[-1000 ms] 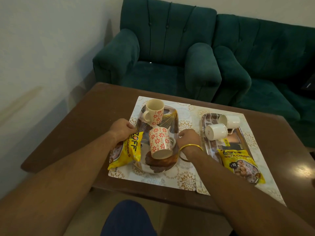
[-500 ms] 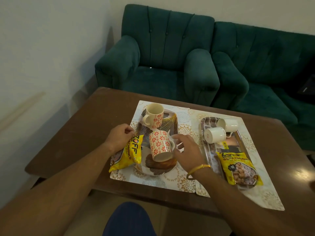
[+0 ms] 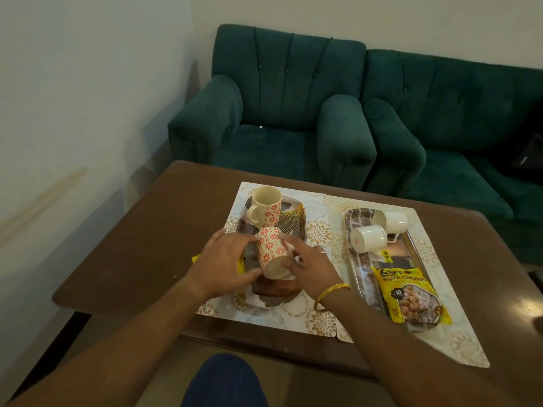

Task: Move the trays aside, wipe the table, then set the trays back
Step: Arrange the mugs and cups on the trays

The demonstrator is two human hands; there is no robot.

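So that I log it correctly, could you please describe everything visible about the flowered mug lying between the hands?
The flowered mug looks ceramic: cream, with bands of red-orange flowers and dashes. It lies tilted on its side over the patterned tray, a plain cream end facing the camera. The left hand and right hand cup it from either side, both curled round it. Its handle is mostly hidden. A matching upright mug stands just behind it.

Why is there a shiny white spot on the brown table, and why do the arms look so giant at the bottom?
In the head view, the white spot is light reflecting off the glossy brown wooden table; in the head view too, the wide-angle lens stretches things near the edges, so the forearms look huge.
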